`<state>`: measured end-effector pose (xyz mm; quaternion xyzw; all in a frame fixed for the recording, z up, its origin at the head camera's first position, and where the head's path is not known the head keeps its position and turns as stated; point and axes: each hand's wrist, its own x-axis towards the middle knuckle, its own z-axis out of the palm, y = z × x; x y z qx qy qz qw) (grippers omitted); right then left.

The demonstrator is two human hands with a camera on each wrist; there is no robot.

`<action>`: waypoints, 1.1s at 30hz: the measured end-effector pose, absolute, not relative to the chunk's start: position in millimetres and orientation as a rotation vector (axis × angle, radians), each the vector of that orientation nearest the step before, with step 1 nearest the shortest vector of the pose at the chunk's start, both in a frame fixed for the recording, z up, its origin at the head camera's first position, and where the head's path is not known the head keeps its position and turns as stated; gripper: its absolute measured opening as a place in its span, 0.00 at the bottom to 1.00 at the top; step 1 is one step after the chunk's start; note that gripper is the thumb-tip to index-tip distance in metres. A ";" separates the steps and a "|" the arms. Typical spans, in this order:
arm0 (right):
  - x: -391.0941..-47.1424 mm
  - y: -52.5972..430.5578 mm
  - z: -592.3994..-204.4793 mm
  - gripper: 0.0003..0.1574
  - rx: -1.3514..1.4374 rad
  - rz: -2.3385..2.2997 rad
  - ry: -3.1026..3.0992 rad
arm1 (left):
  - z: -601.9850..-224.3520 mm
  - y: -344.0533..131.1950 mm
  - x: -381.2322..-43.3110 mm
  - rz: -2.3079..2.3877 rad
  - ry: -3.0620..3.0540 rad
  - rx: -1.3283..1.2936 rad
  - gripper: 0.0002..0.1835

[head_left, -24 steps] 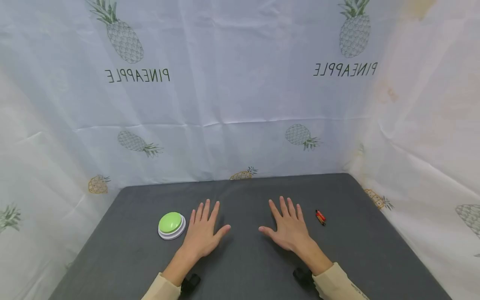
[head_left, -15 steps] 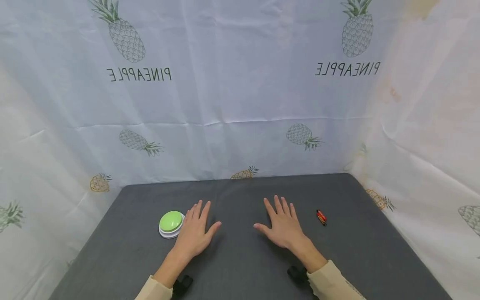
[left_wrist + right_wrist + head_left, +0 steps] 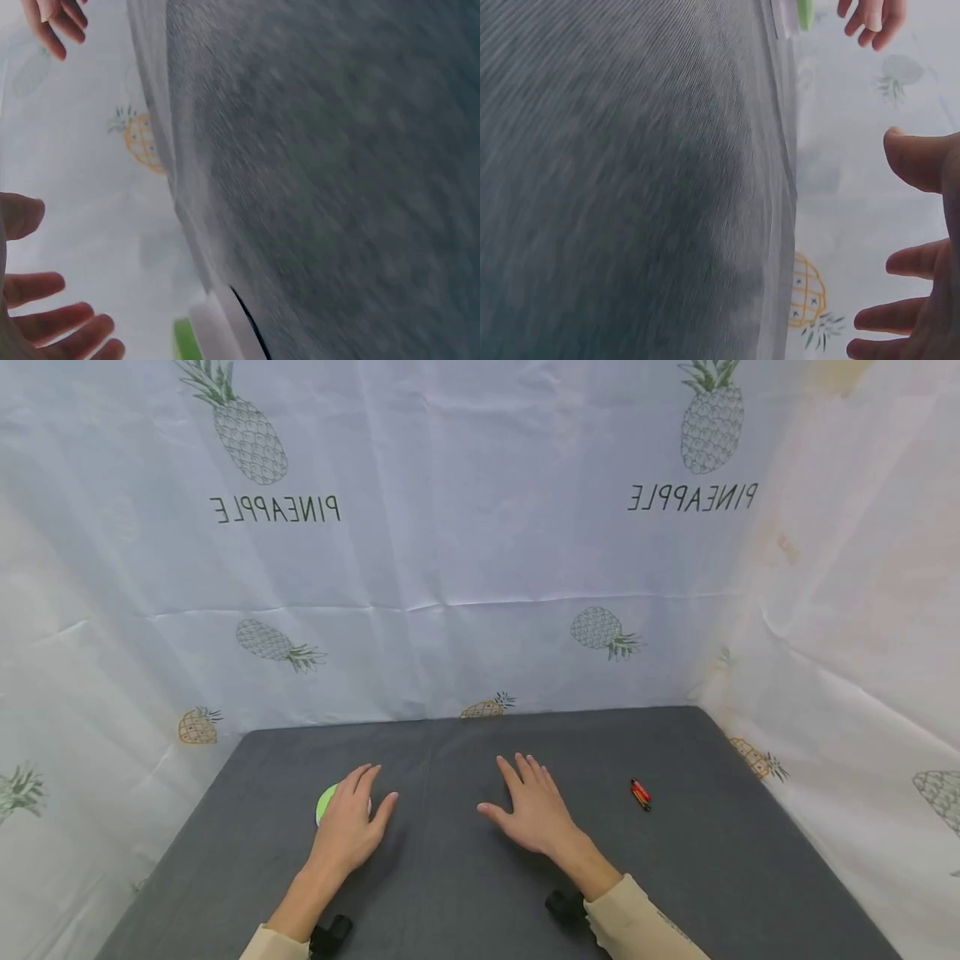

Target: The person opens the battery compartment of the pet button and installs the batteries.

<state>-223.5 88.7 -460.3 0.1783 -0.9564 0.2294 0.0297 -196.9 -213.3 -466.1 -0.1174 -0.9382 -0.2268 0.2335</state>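
Note:
A round green push button (image 3: 324,802) on a white base sits at the left of the dark table, mostly covered by my left hand (image 3: 343,828) in the head view. That hand hovers over the table with its fingers spread and nothing in them. In the left wrist view, the button's white base (image 3: 225,326) shows just beyond the fingers (image 3: 64,330). My right hand (image 3: 534,814) is also above the table, palm down and fingers spread, holding nothing. To its right lie small red-and-black batteries (image 3: 641,794), apart from the hand.
The dark grey table (image 3: 465,893) ends at a white curtain (image 3: 465,543) printed with pineapples, which hangs behind it and along both sides. A small black camera (image 3: 332,935) is worn under the left wrist, another black one (image 3: 564,907) under the right.
Both hands have moved to the left. My left hand now overlaps the green button in the head view, and my right hand is farther from the batteries, which have stayed put.

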 end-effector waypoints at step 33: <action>-245.0 -1.4 -459.2 0.46 0.822 1.036 -2.848 | -465.8 -286.0 -192.9 -0.850 -2.723 -0.094 0.37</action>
